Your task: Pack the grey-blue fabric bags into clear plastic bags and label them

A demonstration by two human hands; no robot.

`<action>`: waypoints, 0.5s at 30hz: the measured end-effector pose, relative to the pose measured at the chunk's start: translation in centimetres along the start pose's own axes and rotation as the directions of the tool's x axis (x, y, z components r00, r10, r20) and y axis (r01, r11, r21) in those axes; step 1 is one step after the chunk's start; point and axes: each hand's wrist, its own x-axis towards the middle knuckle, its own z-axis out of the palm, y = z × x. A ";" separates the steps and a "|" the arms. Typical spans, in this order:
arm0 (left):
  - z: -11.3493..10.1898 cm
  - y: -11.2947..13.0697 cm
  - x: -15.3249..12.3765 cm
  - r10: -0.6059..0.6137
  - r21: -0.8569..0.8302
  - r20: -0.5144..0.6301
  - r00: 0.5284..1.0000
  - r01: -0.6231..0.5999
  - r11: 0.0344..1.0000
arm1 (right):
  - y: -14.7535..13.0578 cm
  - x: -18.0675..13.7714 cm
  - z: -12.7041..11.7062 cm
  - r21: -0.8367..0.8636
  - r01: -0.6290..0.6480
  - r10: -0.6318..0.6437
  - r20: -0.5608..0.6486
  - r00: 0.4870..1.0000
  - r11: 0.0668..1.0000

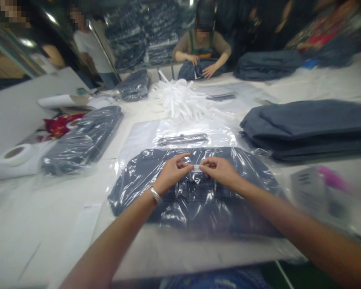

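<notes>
Just inside the near edge of the pale table [156, 251] lies a clear bag of dark cloth [195, 190]. Over its middle, thumbs and fingertips of the left hand [173, 173] and right hand [220, 170] pinch a small whitish strip [196, 168]. Tabletop shows leftward, up to a wrapped bundle [84, 140]; a dark folded stack [309, 128] crowds the far right corner. Beyond sits a heap of white strips [180, 98].

Glossy, crinkled clear plastic [173, 218] wraps dark cloth [234, 212] near the front edge of the tabletop [48, 212], catching the light in here, while the folded stack [313, 128] toward the right edge looks like matt cloth.
</notes>
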 end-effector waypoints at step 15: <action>1.2 -3.4 1.3 0.073 0.370 -0.021 0.997 -0.060 0.927 | 2.0 1.1 0.7 -0.447 0.074 -0.071 0.023 0.997 0.892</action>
